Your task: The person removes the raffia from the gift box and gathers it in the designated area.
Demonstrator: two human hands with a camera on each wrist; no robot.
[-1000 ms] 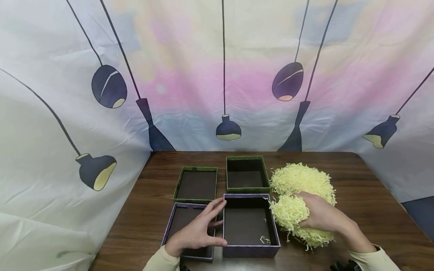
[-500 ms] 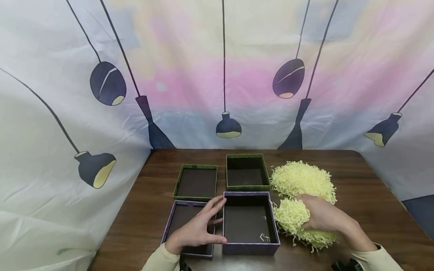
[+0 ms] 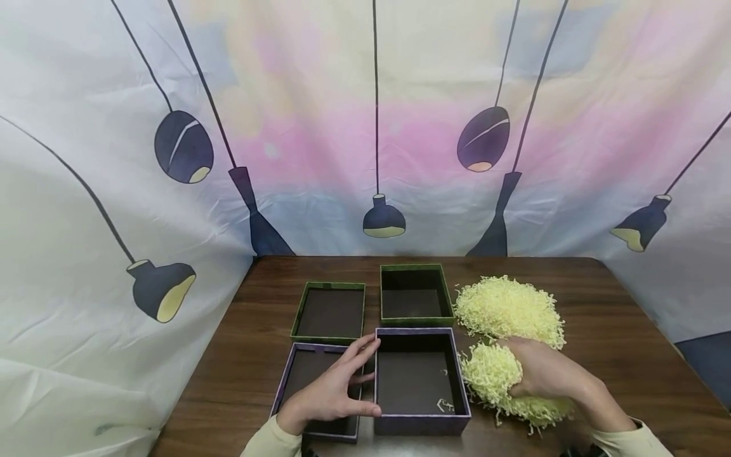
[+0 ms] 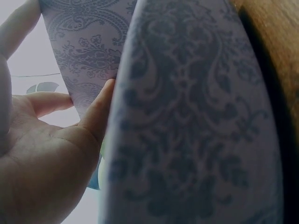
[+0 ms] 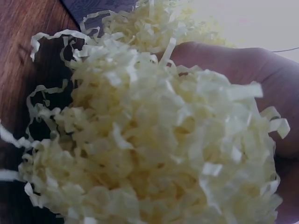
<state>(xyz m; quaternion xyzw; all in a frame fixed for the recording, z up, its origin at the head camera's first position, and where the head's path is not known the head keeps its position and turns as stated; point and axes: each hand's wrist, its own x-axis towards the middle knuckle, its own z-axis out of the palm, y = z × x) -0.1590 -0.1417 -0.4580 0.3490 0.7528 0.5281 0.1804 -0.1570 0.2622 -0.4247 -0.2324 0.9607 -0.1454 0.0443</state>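
My left hand (image 3: 328, 395) rests against the left wall of a purple box (image 3: 422, 424), fingers fairly straight and thumb at its near corner. The left wrist view shows the thumb (image 4: 99, 105) touching the patterned side of the box (image 4: 191, 116). A few pale strands (image 3: 445, 404) lie on the box's dark floor. To the right of the box, my right hand (image 3: 551, 371) grips a clump of pale yellow shredded paper (image 3: 492, 369) low over the table. Its fingertips are hidden by the paper. Up close, crinkled strands (image 5: 140, 135) fill the right wrist view.
Behind the clump lies a larger heap of shredded paper (image 3: 511, 308). A green-rimmed box (image 3: 417, 322) stands behind the purple one. Left of these lie a green-rimmed lid (image 3: 331, 311) and a purple-rimmed lid (image 3: 302, 374), partly under my left forearm. A printed cloth (image 3: 320, 127) hangs behind the table.
My right hand has shifted slightly toward me with the clump, which has come apart from the back heap. The left hand and the boxes stay in place.
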